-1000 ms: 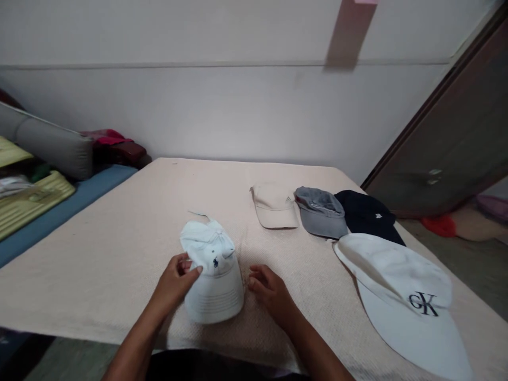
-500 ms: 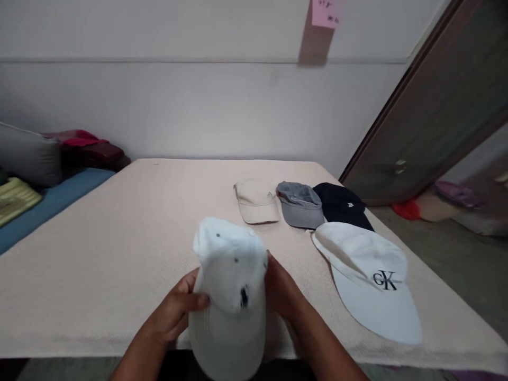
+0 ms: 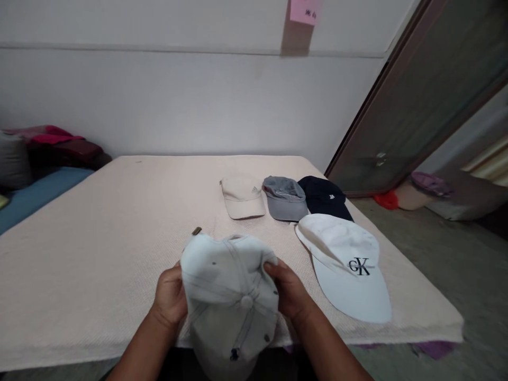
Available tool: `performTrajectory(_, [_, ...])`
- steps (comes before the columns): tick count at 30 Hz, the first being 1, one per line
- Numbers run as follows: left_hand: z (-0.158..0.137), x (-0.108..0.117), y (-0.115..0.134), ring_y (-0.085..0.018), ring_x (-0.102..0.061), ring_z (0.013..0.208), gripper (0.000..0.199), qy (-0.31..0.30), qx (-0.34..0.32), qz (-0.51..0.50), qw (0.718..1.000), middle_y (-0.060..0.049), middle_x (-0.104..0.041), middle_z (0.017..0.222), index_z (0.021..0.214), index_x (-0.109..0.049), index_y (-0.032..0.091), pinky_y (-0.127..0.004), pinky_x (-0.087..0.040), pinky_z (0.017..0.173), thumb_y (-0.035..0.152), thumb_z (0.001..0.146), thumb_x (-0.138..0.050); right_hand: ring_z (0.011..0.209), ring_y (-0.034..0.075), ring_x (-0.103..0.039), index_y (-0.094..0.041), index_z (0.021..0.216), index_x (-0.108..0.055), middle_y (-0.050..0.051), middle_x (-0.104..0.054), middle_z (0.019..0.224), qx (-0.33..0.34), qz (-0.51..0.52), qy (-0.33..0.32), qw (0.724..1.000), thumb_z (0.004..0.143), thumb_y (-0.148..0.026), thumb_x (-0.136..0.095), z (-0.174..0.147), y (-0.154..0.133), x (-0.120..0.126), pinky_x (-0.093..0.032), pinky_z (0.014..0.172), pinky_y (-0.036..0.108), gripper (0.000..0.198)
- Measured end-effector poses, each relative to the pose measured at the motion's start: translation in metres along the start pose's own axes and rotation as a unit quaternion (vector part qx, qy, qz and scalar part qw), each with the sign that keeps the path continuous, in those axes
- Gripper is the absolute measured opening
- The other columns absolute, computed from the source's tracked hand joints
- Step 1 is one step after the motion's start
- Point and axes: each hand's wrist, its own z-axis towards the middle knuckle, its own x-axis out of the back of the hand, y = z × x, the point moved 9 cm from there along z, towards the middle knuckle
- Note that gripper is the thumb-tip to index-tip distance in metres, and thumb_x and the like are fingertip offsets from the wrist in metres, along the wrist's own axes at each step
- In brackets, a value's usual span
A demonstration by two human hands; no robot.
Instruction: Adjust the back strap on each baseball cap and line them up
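Between my hands is a white baseball cap [image 3: 222,286] with a small dark emblem, held over the near edge of the table. Its crown faces up and its brim points toward me, partly cut off by the frame. My left hand [image 3: 171,293] is closed on its left side, the fingers partly hidden behind it. My right hand [image 3: 289,288] pinches the right side with the thumb on top. Nearest to my right hand lies a white cap [image 3: 337,243] with black "CK" letters, brim toward me.
A beige cap [image 3: 243,196], a grey cap [image 3: 284,197] and a navy cap [image 3: 323,194] lie in a row farther back on the cloth-covered table [image 3: 99,254]. A white wall [image 3: 178,106] stands behind. Bedding [image 3: 59,185] is at left, a dark door [image 3: 397,116] at right.
The held cap has tipped so its crown top and button now show, and its emblem sits lower. My right thumb has come onto its side. The view has shifted right.
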Motion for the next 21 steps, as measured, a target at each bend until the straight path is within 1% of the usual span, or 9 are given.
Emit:
performTrajectory(2, [0.002, -0.001, -0.001, -0.029, -0.069, 0.073, 0.031, 0.005, 0.013, -0.001, 1.0, -0.006, -0.071, 0.066, 0.078, -0.072, 0.014, -0.037, -0.055, 0.071, 0.007, 0.049, -0.064, 0.082, 0.022, -0.065, -0.019, 0.09, -0.069, 0.005, -0.072, 0.082, 0.028, 0.039, -0.004, 0.999, 0.065, -0.025, -0.07, -0.003, -0.014, 0.002, -0.048, 0.08, 0.034, 0.026])
performTrajectory(4, [0.001, -0.005, -0.005, -0.029, -0.068, 0.073, 0.033, -0.014, 0.036, 0.011, 0.999, -0.006, -0.071, 0.066, 0.08, -0.073, 0.012, -0.037, -0.055, 0.07, 0.006, 0.049, -0.064, 0.082, 0.021, -0.066, -0.02, 0.083, -0.07, 0.004, -0.072, 0.078, 0.039, 0.058, -0.002, 0.998, 0.065, -0.027, -0.071, -0.006, -0.024, 0.008, -0.048, 0.081, 0.033, 0.02])
performTrajectory(7, [-0.004, -0.01, -0.017, -0.029, -0.068, 0.071, 0.023, -0.051, 0.088, 0.026, 0.995, -0.008, -0.071, 0.066, 0.078, -0.074, 0.011, -0.037, -0.054, 0.069, 0.016, 0.056, -0.068, 0.082, 0.019, -0.067, -0.021, 0.08, -0.07, 0.002, -0.073, 0.079, 0.041, 0.074, 0.016, 0.996, 0.068, -0.033, -0.072, -0.01, -0.03, 0.019, -0.048, 0.084, 0.032, 0.017])
performTrajectory(8, [-0.006, -0.011, -0.022, -0.029, -0.068, 0.07, 0.02, -0.062, 0.107, 0.03, 0.992, -0.009, -0.07, 0.065, 0.076, -0.074, 0.01, -0.037, -0.054, 0.069, 0.022, 0.06, -0.07, 0.082, 0.018, -0.067, -0.021, 0.081, -0.07, 0.002, -0.073, 0.08, 0.04, 0.072, 0.019, 0.996, 0.07, -0.035, -0.072, -0.011, -0.031, 0.021, -0.048, 0.084, 0.031, 0.018])
performTrajectory(10, [-0.01, -0.013, -0.03, -0.027, -0.067, 0.068, 0.022, -0.078, 0.14, 0.046, 0.986, -0.01, -0.07, 0.066, 0.076, -0.074, 0.01, -0.036, -0.053, 0.068, 0.031, 0.068, -0.069, 0.08, 0.017, -0.067, -0.019, 0.089, -0.071, 0.003, -0.073, 0.085, 0.021, 0.049, 0.003, 0.999, 0.071, -0.033, -0.072, -0.013, -0.031, 0.021, -0.049, 0.079, 0.027, 0.023])
performTrajectory(12, [-0.012, -0.016, -0.034, -0.023, -0.066, 0.066, 0.02, -0.099, 0.155, 0.07, 0.98, -0.01, -0.071, 0.07, 0.083, -0.073, 0.011, -0.034, -0.052, 0.067, 0.028, 0.073, -0.068, 0.078, 0.016, -0.067, -0.014, 0.099, -0.069, 0.007, -0.073, 0.089, -0.016, 0.013, -0.036, 0.999, 0.07, -0.029, -0.074, -0.016, -0.026, 0.015, -0.05, 0.072, 0.024, 0.032])
performTrajectory(15, [-0.01, -0.021, -0.034, -0.02, -0.065, 0.067, 0.022, -0.121, 0.147, 0.112, 0.975, -0.01, -0.071, 0.079, 0.094, -0.07, 0.013, -0.031, -0.051, 0.066, 0.02, 0.074, -0.068, 0.079, 0.016, -0.067, -0.012, 0.107, -0.067, 0.01, -0.072, 0.094, -0.049, -0.027, -0.078, 0.995, 0.067, -0.024, -0.076, -0.02, -0.023, 0.008, -0.05, 0.071, 0.024, 0.043])
performTrajectory(18, [-0.002, -0.017, -0.027, -0.018, -0.064, 0.069, 0.026, -0.082, 0.098, 0.175, 0.976, -0.007, -0.07, 0.081, 0.099, -0.068, 0.015, -0.028, -0.048, 0.066, 0.016, 0.073, -0.065, 0.08, 0.018, -0.067, -0.014, 0.103, -0.068, 0.008, -0.072, 0.093, -0.025, -0.04, -0.08, 0.996, 0.064, -0.02, -0.077, -0.021, -0.028, 0.007, -0.05, 0.076, 0.027, 0.041])
performTrajectory(21, [0.005, -0.008, -0.023, -0.016, -0.06, 0.063, 0.023, -0.041, 0.059, 0.255, 0.964, -0.003, -0.066, 0.073, 0.091, -0.067, 0.017, -0.025, -0.045, 0.06, 0.011, 0.069, -0.061, 0.082, 0.018, -0.066, -0.014, 0.102, -0.069, 0.008, -0.072, 0.093, -0.005, -0.036, -0.075, 0.996, 0.063, -0.026, -0.079, -0.019, -0.031, 0.004, -0.049, 0.079, 0.028, 0.042])
